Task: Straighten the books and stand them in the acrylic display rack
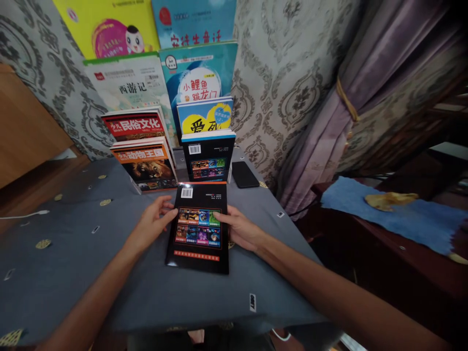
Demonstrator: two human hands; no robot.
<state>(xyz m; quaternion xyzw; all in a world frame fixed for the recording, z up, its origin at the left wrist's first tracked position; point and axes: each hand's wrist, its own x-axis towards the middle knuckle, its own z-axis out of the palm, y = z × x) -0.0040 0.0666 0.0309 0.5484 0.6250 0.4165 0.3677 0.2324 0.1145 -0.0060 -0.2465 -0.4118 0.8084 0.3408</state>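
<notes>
A thin book (199, 225) with a glossy black back cover, small colour pictures and a barcode is held tilted above the cloth. My left hand (158, 216) grips its left edge, thumb at the cover's side and fingers curled. On the right side, my right hand (241, 227) has its thumb over the cover, and its other fingers are hidden behind. Just beyond stand another black-backed book (210, 153) and an orange-titled book with a lion (146, 165), both upright in a stepped rack of books.
Taller books, such as a yellow one (91, 29) and a teal one (215, 61), rise behind. A black phone (244, 174) lies right of the rack on the grey tablecloth (109, 273). Farther right are a purple curtain (321, 97) and a blue cloth (347, 200). A white cable (25, 215) lies left.
</notes>
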